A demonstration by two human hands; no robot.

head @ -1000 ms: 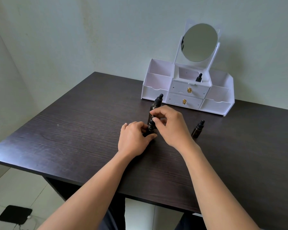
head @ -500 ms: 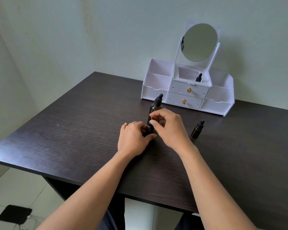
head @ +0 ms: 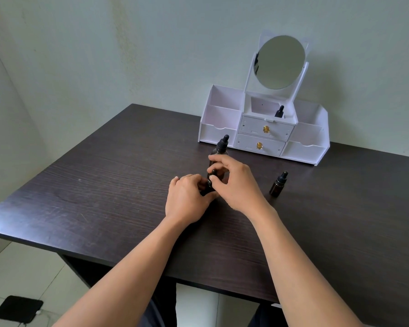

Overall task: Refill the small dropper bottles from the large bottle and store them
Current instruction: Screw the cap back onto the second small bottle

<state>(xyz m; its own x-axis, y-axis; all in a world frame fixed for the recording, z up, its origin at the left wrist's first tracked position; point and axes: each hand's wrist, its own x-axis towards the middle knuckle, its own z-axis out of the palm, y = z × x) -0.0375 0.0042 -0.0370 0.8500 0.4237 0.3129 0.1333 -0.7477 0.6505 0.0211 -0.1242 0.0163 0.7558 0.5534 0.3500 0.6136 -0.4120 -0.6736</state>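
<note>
Mostly hidden between the two hands, the held bottle [head: 209,185] stood near the middle of the table [head: 104,185]; only a dark sliver of its neck and ribbed cap showed. The left hand [head: 187,199] was curled round its lower part, fingers and thumb closed on it, covering the body entirely. The right hand [head: 236,182] arched over the top, thumb and bent fingers appearing to pinch the cap, though the exact contact was hard to make out.

Directly behind them rose the large bottle [head: 219,152], upright, its black dropper top clear of the fingers and its lower half blocked by the right hand. Whether it touched the held bottle could not be told.

Off to the right, well apart from the hands, a loose bottle [head: 278,185] stood capped on the table. A stored bottle [head: 279,112] sat in the centre compartment of the white organizer [head: 219,114], only its top visible above the wall. The mirror [head: 280,62] above showed nothing legible. A black pad [head: 18,309] lay on the floor, partly cut off.
</note>
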